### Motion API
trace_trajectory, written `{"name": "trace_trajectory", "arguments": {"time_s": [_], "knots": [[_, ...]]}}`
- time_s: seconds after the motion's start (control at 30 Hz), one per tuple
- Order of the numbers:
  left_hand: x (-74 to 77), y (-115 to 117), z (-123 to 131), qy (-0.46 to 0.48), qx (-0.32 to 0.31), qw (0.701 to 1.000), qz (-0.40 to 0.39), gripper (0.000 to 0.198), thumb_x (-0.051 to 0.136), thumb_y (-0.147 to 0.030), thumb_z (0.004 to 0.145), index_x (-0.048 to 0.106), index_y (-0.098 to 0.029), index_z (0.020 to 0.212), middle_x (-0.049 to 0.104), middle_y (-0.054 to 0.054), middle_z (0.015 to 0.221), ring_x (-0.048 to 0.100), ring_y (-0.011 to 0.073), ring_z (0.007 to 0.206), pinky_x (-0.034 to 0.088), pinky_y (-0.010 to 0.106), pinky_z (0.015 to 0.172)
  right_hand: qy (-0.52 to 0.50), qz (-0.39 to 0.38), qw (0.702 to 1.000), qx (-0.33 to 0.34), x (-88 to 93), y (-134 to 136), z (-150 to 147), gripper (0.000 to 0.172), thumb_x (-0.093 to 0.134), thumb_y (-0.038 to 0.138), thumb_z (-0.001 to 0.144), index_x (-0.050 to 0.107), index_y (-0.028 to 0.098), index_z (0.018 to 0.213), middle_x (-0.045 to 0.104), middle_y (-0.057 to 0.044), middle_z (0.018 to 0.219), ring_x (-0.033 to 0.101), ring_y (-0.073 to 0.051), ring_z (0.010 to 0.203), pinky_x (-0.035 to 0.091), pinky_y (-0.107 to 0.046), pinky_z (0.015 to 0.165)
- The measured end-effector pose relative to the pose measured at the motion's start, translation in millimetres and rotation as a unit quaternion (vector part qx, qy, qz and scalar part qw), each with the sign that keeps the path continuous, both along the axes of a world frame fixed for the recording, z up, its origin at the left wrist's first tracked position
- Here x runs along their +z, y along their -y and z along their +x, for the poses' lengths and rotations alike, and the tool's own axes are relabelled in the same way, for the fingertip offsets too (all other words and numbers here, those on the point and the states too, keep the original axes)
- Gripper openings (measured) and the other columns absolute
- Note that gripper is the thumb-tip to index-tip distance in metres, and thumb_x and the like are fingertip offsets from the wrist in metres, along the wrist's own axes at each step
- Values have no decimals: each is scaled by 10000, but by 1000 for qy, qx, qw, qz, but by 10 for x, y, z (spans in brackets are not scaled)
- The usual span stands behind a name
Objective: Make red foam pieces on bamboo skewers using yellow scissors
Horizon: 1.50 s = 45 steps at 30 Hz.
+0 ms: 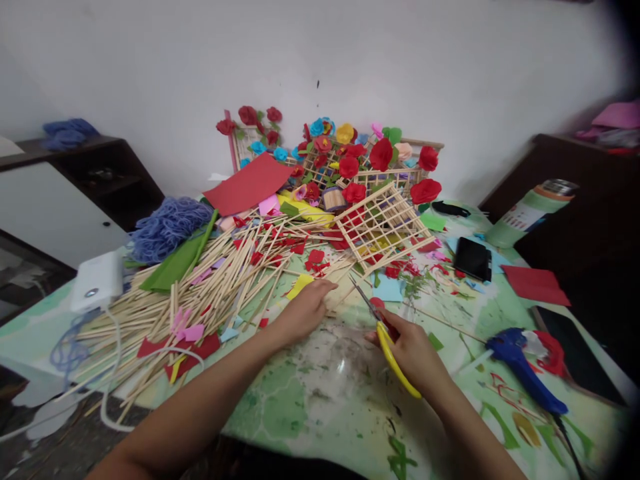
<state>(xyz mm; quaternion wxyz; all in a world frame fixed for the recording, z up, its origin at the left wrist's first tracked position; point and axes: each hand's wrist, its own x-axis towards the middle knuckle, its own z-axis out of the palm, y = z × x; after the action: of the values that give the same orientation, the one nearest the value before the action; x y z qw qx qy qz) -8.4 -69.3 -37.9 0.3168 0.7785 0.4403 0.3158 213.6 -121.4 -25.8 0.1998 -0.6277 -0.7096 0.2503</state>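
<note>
My right hand [413, 350] is wrapped round a pair of scissors with yellow handles [387, 347]. Their blades [364, 297] point up and to the left, over the table. My left hand [306, 310] is left of the blades, low over the tabletop, with fingers stretched to the right and nothing visibly held. Its fingertips are near scattered paper scraps and thin sticks; the underside of the hand is hidden. Beside it lies a yellow paper piece [299, 287]. Beyond the scissors leans a lattice of wooden sticks [383, 230], and a light blue paper piece [389, 288] lies before it.
A heap of wooden sticks [220, 280] covers the left side, with blue yarn [170, 227] and a white box [97, 283]. Paper flowers [381, 155] stand at the back. On the right are a blue glue gun [525, 377], a black phone [473, 259] and a green bottle [525, 217].
</note>
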Motion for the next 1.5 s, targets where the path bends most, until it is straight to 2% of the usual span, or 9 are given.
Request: {"name": "trace_trajectory", "arguments": {"time_s": [0.43, 0.57, 0.77, 0.9, 1.0, 1.13, 1.27, 1.4, 1.5], "knots": [[27, 217, 195, 5, 98, 995, -3, 275, 329, -376, 872, 520, -202, 778, 545, 33, 724, 504, 168, 710, 358, 272, 696, -67, -25, 997, 41, 32, 84, -199, 385, 514, 329, 730, 594, 183, 1077, 609, -10, 618, 570, -192, 618, 424, -256, 559], [36, 194, 179, 116, 66, 989, -70, 298, 390, -399, 843, 474, -178, 662, 444, -10, 581, 424, 115, 565, 341, 230, 569, -58, -21, 997, 44, 12, 91, -172, 442, 515, 324, 730, 565, 164, 1139, 629, -18, 686, 558, -176, 606, 417, -251, 563], [63, 94, 55, 355, -76, 828, -428, 290, 487, -433, 790, 411, -175, 681, 146, -107, 426, 68, 32, 348, 75, 154, 331, -28, -5, 998, 61, 13, 86, -110, 431, 514, 333, 736, 556, 196, 1143, 510, 29, 555, 461, -142, 496, 350, -234, 497], [86, 36, -46, 365, -165, 760, -512, 266, 482, -414, 796, 422, -171, 706, 107, -105, 467, 34, 30, 358, 62, 142, 309, -23, 12, 997, 72, 53, 88, -113, 441, 519, 335, 733, 554, 193, 1150, 449, 40, 526, 432, -135, 485, 320, -232, 483], [92, 47, 1, 321, -111, 839, -426, 303, 421, -453, 823, 451, -162, 742, 142, -98, 476, 90, 36, 354, 116, 147, 322, -18, 7, 998, 55, 42, 69, -109, 451, 514, 338, 733, 557, 184, 1155, 456, 37, 520, 435, -135, 480, 327, -235, 485], [74, 126, 117, 122, 55, 987, -84, 263, 428, -406, 834, 531, -165, 834, 481, -16, 611, 448, 90, 530, 386, 204, 520, -14, -6, 999, 32, 1, 48, -98, 465, 515, 340, 727, 562, 173, 1159, 523, 19, 552, 463, -143, 493, 348, -239, 499], [72, 183, 129, -23, 104, 988, 112, 264, 356, -316, 874, 585, -185, 870, 618, 50, 850, 556, 149, 788, 407, 271, 754, -39, -14, 998, 52, -11, 65, -105, 432, 517, 336, 730, 577, 169, 1123, 581, -1, 619, 485, -146, 518, 377, -242, 527], [129, 169, 93, 110, 57, 992, -18, 290, 405, -342, 851, 540, -153, 677, 494, -8, 579, 471, 98, 569, 380, 213, 572, -45, -2, 997, 58, -8, 81, -112, 446, 528, 341, 727, 573, 157, 1131, 582, -4, 614, 487, -147, 516, 375, -239, 516], [167, 137, 61, 283, -4, 920, -271, 278, 469, -397, 810, 477, -156, 672, 229, -87, 441, 188, 43, 366, 194, 160, 364, -42, 8, 997, 72, -1, 83, -115, 452, 529, 326, 730, 560, 156, 1148, 524, 19, 551, 447, -133, 483, 345, -229, 484]]}}
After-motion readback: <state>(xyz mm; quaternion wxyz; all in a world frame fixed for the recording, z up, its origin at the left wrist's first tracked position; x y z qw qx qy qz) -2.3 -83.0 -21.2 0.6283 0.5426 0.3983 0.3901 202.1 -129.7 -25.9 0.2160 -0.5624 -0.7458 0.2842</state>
